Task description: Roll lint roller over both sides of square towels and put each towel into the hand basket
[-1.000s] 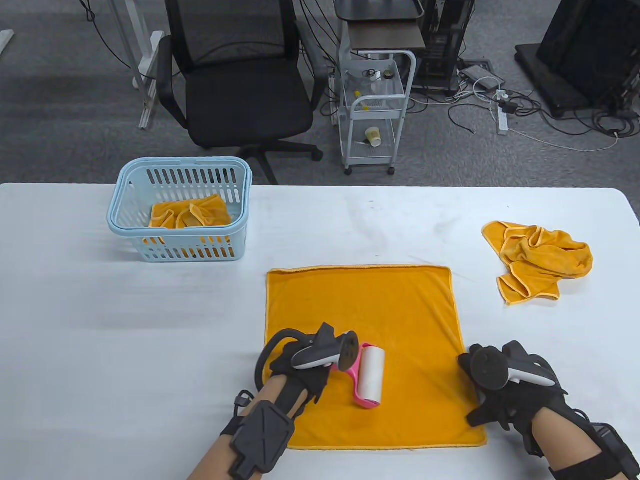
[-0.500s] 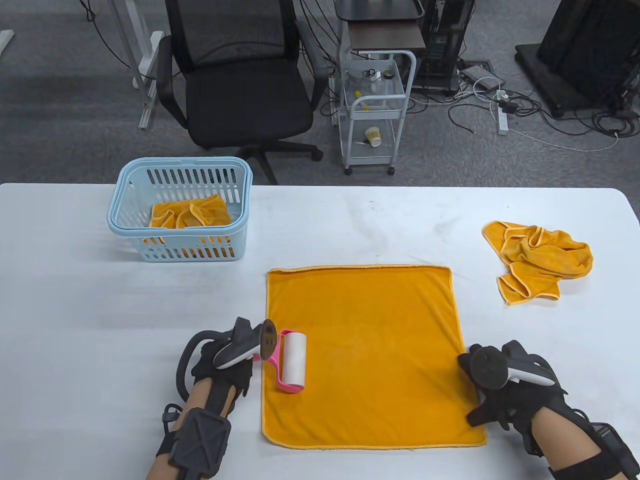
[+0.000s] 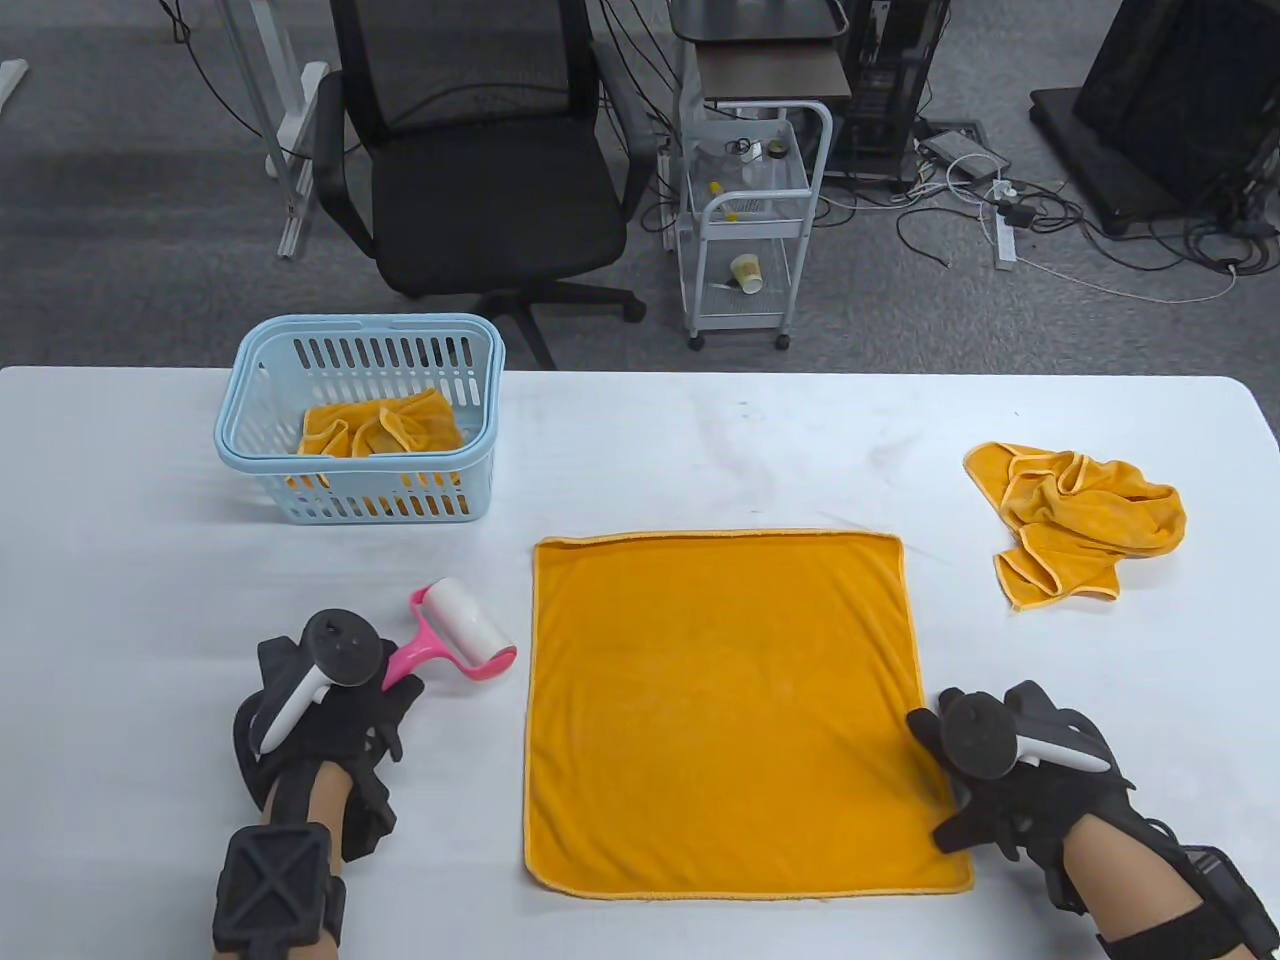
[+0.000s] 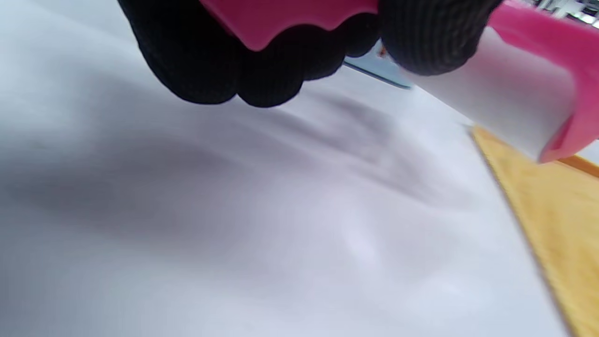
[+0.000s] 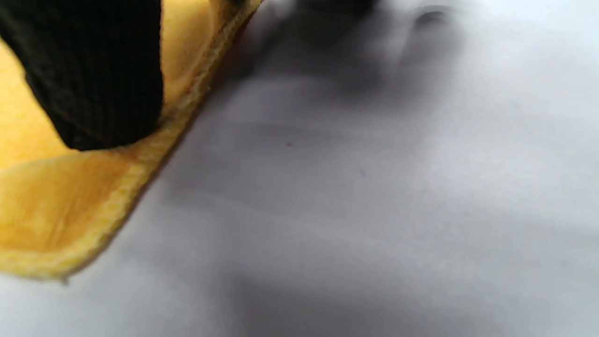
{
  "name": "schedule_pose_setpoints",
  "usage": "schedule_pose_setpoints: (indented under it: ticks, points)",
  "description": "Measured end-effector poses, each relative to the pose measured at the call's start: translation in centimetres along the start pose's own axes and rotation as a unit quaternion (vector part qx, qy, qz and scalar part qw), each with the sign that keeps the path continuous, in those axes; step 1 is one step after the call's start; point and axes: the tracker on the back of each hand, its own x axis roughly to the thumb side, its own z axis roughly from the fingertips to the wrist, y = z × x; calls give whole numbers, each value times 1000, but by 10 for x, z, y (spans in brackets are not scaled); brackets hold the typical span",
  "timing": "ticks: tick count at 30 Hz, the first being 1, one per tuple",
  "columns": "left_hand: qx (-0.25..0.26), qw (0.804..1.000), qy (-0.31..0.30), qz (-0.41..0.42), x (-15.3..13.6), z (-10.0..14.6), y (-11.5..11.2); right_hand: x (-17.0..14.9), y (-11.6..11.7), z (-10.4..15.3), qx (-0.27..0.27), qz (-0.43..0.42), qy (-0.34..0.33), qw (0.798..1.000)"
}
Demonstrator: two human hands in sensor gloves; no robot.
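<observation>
Left hand (image 3: 330, 715) left of flat towel (image 3: 725, 700), fingers curled round lint roller (image 3: 455, 635) handle — right hand (image 3: 1010, 780) fingers press towel's right edge

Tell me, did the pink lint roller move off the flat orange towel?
Yes. The lint roller, gripped by the left hand, has gone leftward off the flat towel and is now over the white table, nearer the basket.

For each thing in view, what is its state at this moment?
Pink lint roller: in the left hand, off the towel.
Flat orange square towel: spread flat; right hand at its right edge.
Crumpled orange towel: bunched on the white table.
Light blue plastic basket: upright, an orange towel inside.
</observation>
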Motion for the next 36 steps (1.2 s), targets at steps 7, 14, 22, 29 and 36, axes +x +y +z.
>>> schedule_pose_setpoints:
  ticks: [7,14,22,29,36]
  points:
    - [9,998,63,-25,-25,-11,-19,0,0,0,0,1,0,1000]
    - [-8,995,62,-74,-14,-5,-12,0,0,0,0,2,2,1000]
    - [72,985,-112,-111,105,47,21,-1,-2,1,-8,-7,-2,1000]
    - [24,947,-272,-169,233,67,-42,-7,-9,9,-47,-29,-3,998]
    - [-48,934,-288,-208,269,44,-109,-7,-10,10,-71,-26,-7,997]
